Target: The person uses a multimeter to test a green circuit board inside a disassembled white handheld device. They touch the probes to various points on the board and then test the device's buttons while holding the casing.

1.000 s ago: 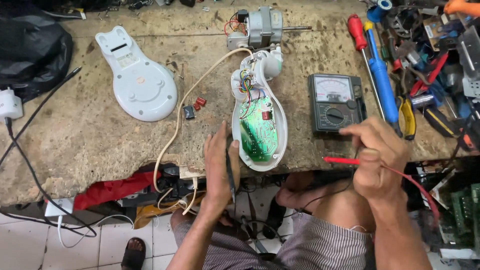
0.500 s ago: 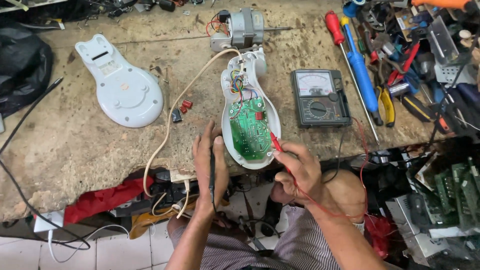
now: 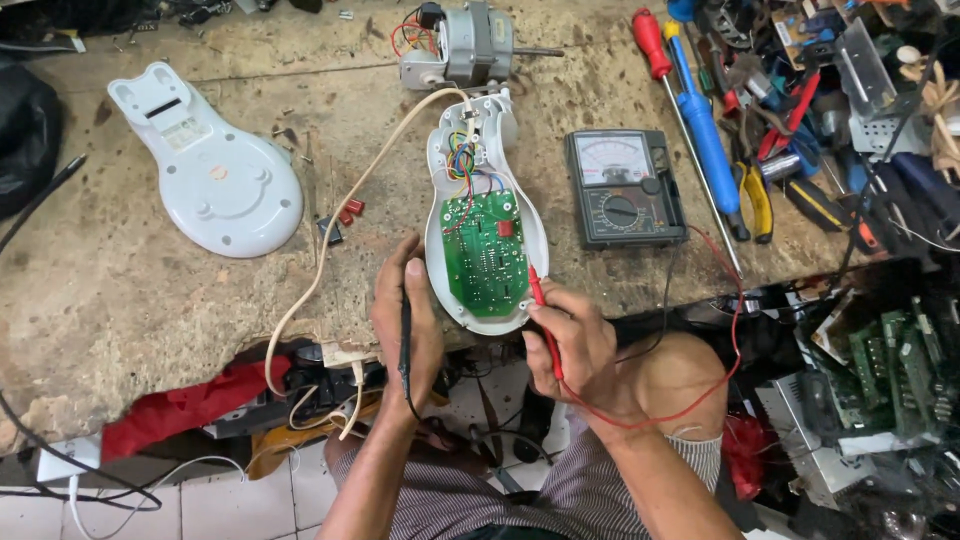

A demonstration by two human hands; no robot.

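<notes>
Red probe [image 3: 541, 318] pinched in R hand [image 3: 572, 345] fingers; L hand [image 3: 405, 318] grips black probe [image 3: 405, 335].

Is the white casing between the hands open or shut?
Open: the white casing shows its green circuit board and coloured wires; a matching white cover lies apart, leftward.

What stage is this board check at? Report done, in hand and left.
Done: the white cover lies off to the side, the green circuit board exposed in its white housing. In hand: right hand holds the red probe at the board's edge; left hand holds the black probe short of it. Left: cover still off.
</notes>
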